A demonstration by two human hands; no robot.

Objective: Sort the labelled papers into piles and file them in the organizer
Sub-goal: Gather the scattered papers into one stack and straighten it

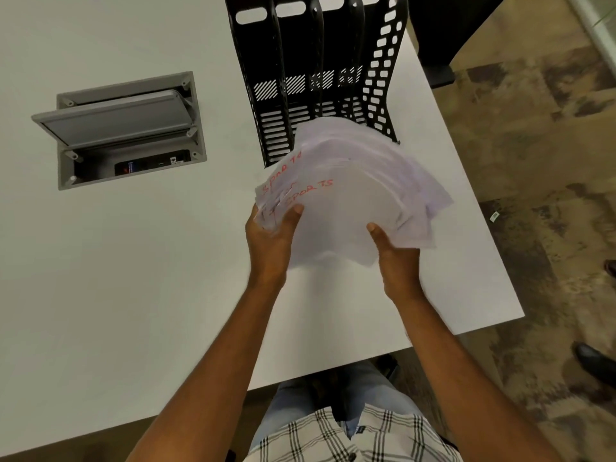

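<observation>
Both hands, left hand point(271, 233) and right hand point(396, 258), grip the near edge of the papers point(346, 198), held just before the organizer point(313, 75). Sheets look light, limp and splayed; likely to slip. Hold both sides.

Stack of papers point(350, 191) held above the table point(133, 278), near its right edge, just in front of the file organizer point(316, 71); stack's far edge overlaps the organizer's front. Left hand point(270, 238) grips the stack's near-left corner, thumb on top; right hand point(396, 258) grips the near-right edge, thumb on top. Sheets fanned out to the right. Organizer stands at the table's far side, upright slots side by side. Cable box point(126, 131) set into the tabletop well left of the organizer, lid tilted up. Floor point(533, 161) right of the table; a shoe point(596, 361) on it at far right
</observation>
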